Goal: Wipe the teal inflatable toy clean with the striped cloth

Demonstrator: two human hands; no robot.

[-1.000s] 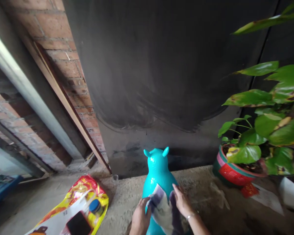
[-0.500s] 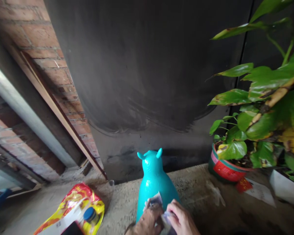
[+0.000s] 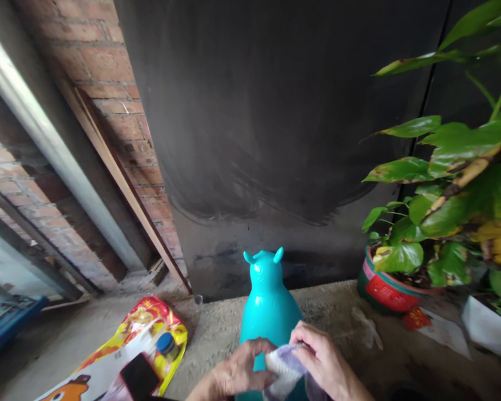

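A shiny turquoise inflatable animal toy (image 3: 271,312) with two small ears stands upright in front of me, its lower part partly hidden by my hands. My right hand (image 3: 328,362) is closed on a white and lilac cloth (image 3: 287,367), pinching its upper edge between thumb and fingers. At the cloth's left edge is my left hand (image 3: 242,370), its thumb and fingers apart in a C shape, with turquoise showing through the gap. Both hands are over the toy's lower body.
On the left, a red and yellow bag (image 3: 150,314) lies near a blue-capped jar (image 3: 166,344) and a dark-screened phone (image 3: 140,377). A potted plant (image 3: 388,287) stands right, beside a white planter (image 3: 490,328). Behind the toy rises a dark panel (image 3: 275,139).
My hands have moved apart, and the left fingers have spread. More of the cloth shows, now hanging from my right hand. The view has shifted slightly left.
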